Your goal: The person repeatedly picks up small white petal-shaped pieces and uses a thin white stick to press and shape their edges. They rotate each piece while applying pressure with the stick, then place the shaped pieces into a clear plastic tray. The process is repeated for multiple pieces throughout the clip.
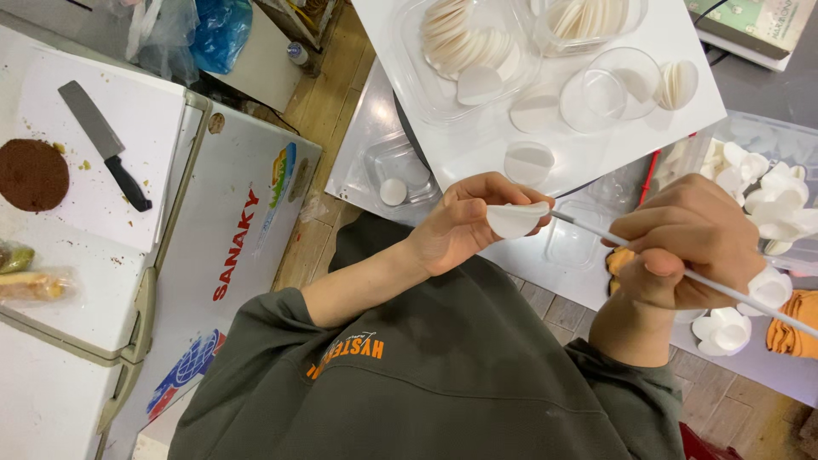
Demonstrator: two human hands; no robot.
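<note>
Left hand [460, 226] pinching folded white disc [515, 220], held over lap just off desk [477, 158]. Right hand [682, 247] closed on thin stick [596, 232], tip at disc edge. Risks: hard poke tears disc; loose pinch drops it; elbow near finished petals [771, 200].

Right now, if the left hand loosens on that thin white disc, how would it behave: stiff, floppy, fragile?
The white disc looks thin and probably light; pinched in the left hand, it curves, so likely flexible. The stick in the right hand meets its edge; it might crease or tear under pressure.
</note>
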